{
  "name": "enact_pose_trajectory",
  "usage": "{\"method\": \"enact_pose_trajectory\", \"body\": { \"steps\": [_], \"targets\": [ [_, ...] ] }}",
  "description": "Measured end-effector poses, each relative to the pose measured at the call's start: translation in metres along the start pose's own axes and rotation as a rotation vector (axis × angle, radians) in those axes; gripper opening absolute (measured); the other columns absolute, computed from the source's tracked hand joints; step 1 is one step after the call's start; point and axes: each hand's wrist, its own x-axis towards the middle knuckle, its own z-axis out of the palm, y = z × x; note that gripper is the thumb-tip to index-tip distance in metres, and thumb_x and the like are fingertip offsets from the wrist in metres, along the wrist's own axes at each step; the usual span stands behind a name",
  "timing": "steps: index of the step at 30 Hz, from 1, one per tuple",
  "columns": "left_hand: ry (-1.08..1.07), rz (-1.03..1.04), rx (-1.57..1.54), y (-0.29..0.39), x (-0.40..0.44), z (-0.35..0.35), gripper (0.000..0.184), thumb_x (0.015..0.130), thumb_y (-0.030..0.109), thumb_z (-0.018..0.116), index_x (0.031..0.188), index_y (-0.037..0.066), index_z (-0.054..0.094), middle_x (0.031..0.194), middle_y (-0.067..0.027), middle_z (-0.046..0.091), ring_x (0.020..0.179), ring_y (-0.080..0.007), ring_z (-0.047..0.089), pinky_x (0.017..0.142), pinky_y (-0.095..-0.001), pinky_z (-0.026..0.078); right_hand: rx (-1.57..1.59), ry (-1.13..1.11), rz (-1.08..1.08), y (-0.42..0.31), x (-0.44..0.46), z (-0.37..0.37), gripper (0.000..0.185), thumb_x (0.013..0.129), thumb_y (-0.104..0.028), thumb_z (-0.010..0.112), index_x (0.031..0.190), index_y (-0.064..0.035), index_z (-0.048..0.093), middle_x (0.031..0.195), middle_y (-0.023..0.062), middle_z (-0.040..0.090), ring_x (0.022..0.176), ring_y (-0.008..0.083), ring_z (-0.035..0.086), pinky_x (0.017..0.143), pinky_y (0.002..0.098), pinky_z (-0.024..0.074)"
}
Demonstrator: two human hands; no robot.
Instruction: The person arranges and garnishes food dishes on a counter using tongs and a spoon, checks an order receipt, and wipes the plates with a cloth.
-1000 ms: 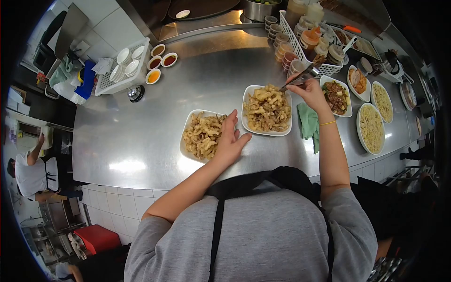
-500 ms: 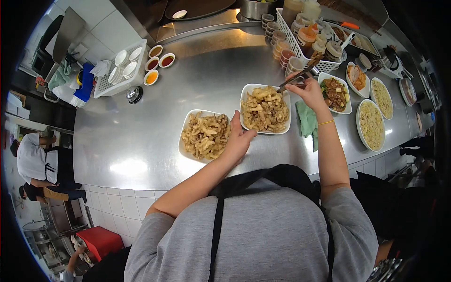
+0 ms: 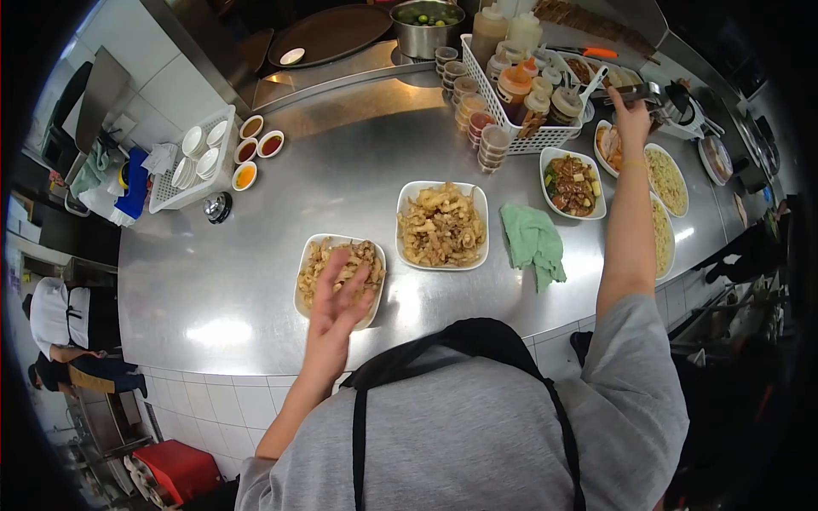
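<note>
My left hand (image 3: 334, 311) is raised over the left bowl of fried, battered strips (image 3: 319, 255), fingers spread and slightly blurred, covering part of the food. A second white bowl of the same strips (image 3: 443, 226) sits to its right, with neither hand on it. My right hand (image 3: 630, 123) is stretched out to the far right, beyond the sauce basket, closed on metal tongs (image 3: 641, 90) that are partly hidden. Below the right hand and forearm are a dish of sliced meat (image 3: 607, 149) and oval plates of fried rice (image 3: 667, 177).
A green cloth (image 3: 533, 243) lies beside a bowl of meat and vegetables (image 3: 572, 185). Sauce bottles fill a white basket (image 3: 545, 139), with stacked lidded cups (image 3: 492, 146) alongside. Sauce dishes (image 3: 245, 176), a bell (image 3: 217, 207) and a basket of small dishes (image 3: 223, 162) stand left. Other people work at far left.
My right hand has moved the tongs away from the right fried bowl to the far right. My left hand has let go of that bowl and shifted left over the other one.
</note>
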Motion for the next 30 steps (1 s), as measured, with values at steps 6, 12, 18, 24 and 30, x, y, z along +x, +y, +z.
{"method": "enact_pose_trajectory", "body": {
  "steps": [6,12,18,24,30],
  "targets": [
    [0.319,0.203,0.178,0.026,-0.023,-0.027,0.055,0.08,0.004,0.045,0.133,0.007,0.029,0.137,-0.0096,0.028,0.117,-0.0234,0.042,0.089,-0.0313,0.044,-0.351,-0.277,0.107,0.048,0.035,0.064,0.068,0.065,-0.058,0.062,0.1,0.0,0.059,0.099,0.0223,0.059,0.099,0.035,0.055,0.084,0.0389,0.0426],
    [0.733,0.126,0.257,-0.023,-0.044,-0.089,0.05,0.083,0.012,0.046,0.131,0.009,0.03,0.134,-0.0069,0.031,0.118,-0.0221,0.037,0.09,-0.0369,0.041,-0.116,-0.28,-0.009,0.077,0.027,0.053,0.07,0.066,-0.057,0.063,0.105,0.0011,0.057,0.098,0.0204,0.061,0.096,0.0287,0.058,0.083,0.0342,0.0429],
    [0.592,-0.288,-0.354,-0.078,-0.052,-0.09,0.055,0.089,0.03,0.044,0.134,0.014,0.017,0.122,-0.0146,0.037,0.101,-0.0309,0.051,0.081,-0.0407,0.047,0.198,-1.252,0.355,-0.048,-0.127,-0.06,0.022,0.083,-0.03,0.05,0.083,-0.0088,0.057,0.069,0.0029,0.061,0.056,0.0111,0.059,0.047,0.0202,0.0434],
    [0.53,-0.323,-0.311,-0.082,-0.023,-0.072,0.039,0.091,0.015,0.037,0.127,0.01,0.022,0.121,-0.0134,0.039,0.091,-0.0297,0.057,0.075,-0.035,0.05,0.564,-1.474,0.723,-0.088,-0.295,-0.032,0.04,0.092,-0.03,0.039,0.125,-0.0103,0.031,0.102,0.0129,0.057,0.079,0.0235,0.063,0.06,0.0296,0.0525],
    [0.483,-0.244,-0.307,-0.091,0.014,-0.079,0.041,0.091,0.01,0.035,0.129,0.007,0.02,0.12,-0.0147,0.034,0.097,-0.0319,0.054,0.08,-0.0405,0.05,0.975,-1.034,0.918,-0.11,-0.314,-0.002,0.039,0.092,-0.025,0.035,0.127,-0.0113,0.022,0.111,0.0132,0.053,0.085,0.0237,0.062,0.062,0.0292,0.0523]
  ]
}}
